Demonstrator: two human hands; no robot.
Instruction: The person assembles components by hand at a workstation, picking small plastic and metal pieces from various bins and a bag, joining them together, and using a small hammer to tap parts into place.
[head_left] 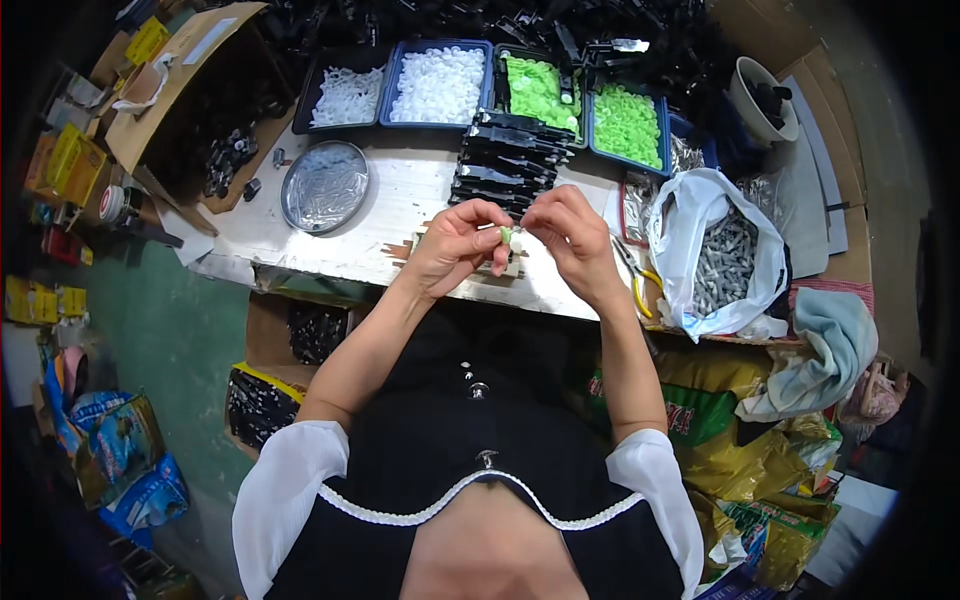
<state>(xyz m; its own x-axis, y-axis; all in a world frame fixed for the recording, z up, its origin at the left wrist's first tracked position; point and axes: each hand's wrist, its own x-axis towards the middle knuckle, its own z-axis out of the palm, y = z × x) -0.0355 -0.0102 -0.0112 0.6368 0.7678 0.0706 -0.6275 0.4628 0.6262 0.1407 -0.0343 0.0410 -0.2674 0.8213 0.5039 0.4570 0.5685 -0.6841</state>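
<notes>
Between the thumb and fingertips of my left hand [455, 248] sits a small light-green plastic piece [506, 235]. A small white piece [516, 243] shows right beside it; I cannot tell whether the two are joined. My right hand [577, 245] is close by on the right, its thumb and fingertips pinched together. Whatever it holds, if anything, is too small to make out. Both hands are over the front of the white worktable [400, 180]. Just beyond them lies a stack of long black plastic parts [510, 160].
Bins of white pieces [438, 85] and green pieces [627, 125] line the back. A round metal tin [325, 187] stands left, near an open carton [190, 110]. At right are yellow-handled pliers [641, 290] and a white bag [683, 215] of small grey parts.
</notes>
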